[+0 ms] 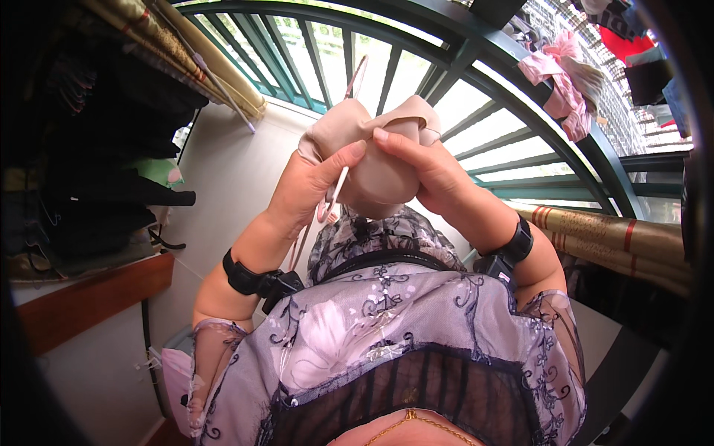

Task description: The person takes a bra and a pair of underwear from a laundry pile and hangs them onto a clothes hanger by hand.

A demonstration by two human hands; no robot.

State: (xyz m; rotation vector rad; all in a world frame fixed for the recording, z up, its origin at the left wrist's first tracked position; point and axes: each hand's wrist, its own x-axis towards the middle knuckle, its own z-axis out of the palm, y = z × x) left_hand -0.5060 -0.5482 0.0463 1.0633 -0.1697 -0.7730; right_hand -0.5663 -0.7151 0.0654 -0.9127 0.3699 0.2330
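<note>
Straight ahead, both of my hands hold a beige garment, perhaps a bra, with smooth rounded parts (385, 173). My left hand (321, 184) grips its left side, thumb on the front and fingers hidden behind the fabric. The right side is pinched by my right hand (424, 164), whose thumb lies near the other thumb at the middle. A thin pinkish hanger (338, 192) passes by my left hand; part of it shows below the thumb. A narrow pink loop (357, 75) stands up behind the garment. Black straps with small devices circle both forearms.
Green metal railings (346, 28) curve ahead and to the right. Pink cloth (563, 83) and other laundry hang beyond them at upper right. Dark folded clothes (106, 189) are stacked at left above a wooden edge (95, 301). Gold curtains (613, 231) hang at right, others at upper left beside a pole (223, 89).
</note>
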